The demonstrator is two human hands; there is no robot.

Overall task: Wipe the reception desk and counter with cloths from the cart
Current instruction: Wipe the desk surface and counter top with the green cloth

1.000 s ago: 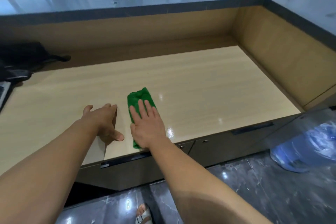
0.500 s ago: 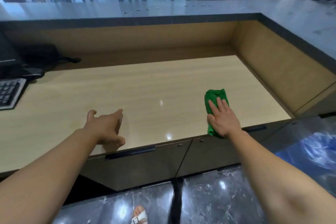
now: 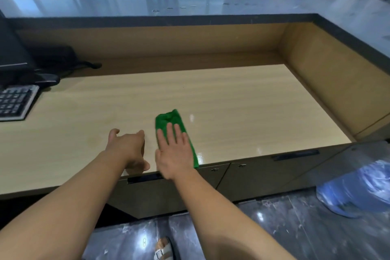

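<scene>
A folded green cloth [image 3: 168,119] lies on the light wooden desk top [image 3: 232,99], near its front edge. My right hand [image 3: 174,152] lies flat on the cloth with fingers spread, pressing it onto the wood. My left hand [image 3: 128,148] rests just to the left, fingers apart, empty, propped on the desk's front edge. The raised grey stone counter [image 3: 190,9] runs along the back and down the right side.
A black keyboard [image 3: 15,102] and a black phone [image 3: 46,67] sit at the desk's left end. Dark drawer fronts [image 3: 263,173] run under the desk. A blue plastic bag [image 3: 356,188] stands on the dark marble floor at the right. My sandalled foot [image 3: 163,248] shows below.
My right hand has slid the green cloth back left from the desk's right part to the middle, beside my left hand. The left hand has stayed in place.
</scene>
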